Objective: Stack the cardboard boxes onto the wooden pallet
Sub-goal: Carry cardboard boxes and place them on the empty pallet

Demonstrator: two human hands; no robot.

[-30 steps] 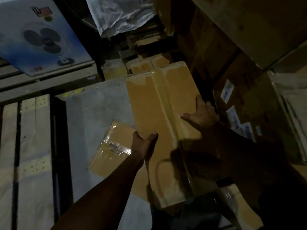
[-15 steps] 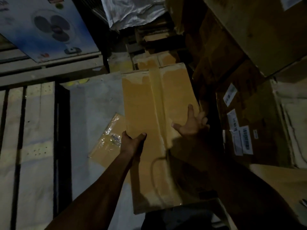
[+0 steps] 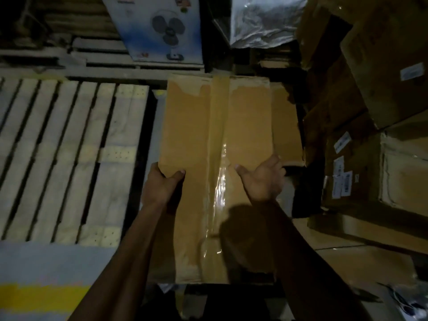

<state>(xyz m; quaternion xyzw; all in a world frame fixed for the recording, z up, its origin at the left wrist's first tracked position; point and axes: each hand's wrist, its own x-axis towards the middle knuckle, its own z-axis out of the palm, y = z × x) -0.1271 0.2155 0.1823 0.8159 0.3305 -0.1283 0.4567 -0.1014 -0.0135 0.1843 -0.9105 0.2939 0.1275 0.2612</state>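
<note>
A long cardboard box [image 3: 215, 158], sealed down its middle with a strip of glossy brown tape [image 3: 218, 144], is held flat in front of the person, its length running from near to far. The left hand [image 3: 162, 184] grips the box's left edge about halfway along, thumb lying on the top face and fingers curled under out of sight. The right hand [image 3: 264, 179] clasps the right edge at much the same level, thumb spread across the top toward the tape and fingers wrapped over the side. Both forearms reach in from the near edge, and the near end of the box lies in their shadow. The wooden pallet [image 3: 69, 154] lies to the left of the box, its pale slats bare. Stacked brown cartons [image 3: 361, 117] with white labels crowd the right side, and a fan carton [image 3: 159, 28] stands at the far left-centre.
</note>
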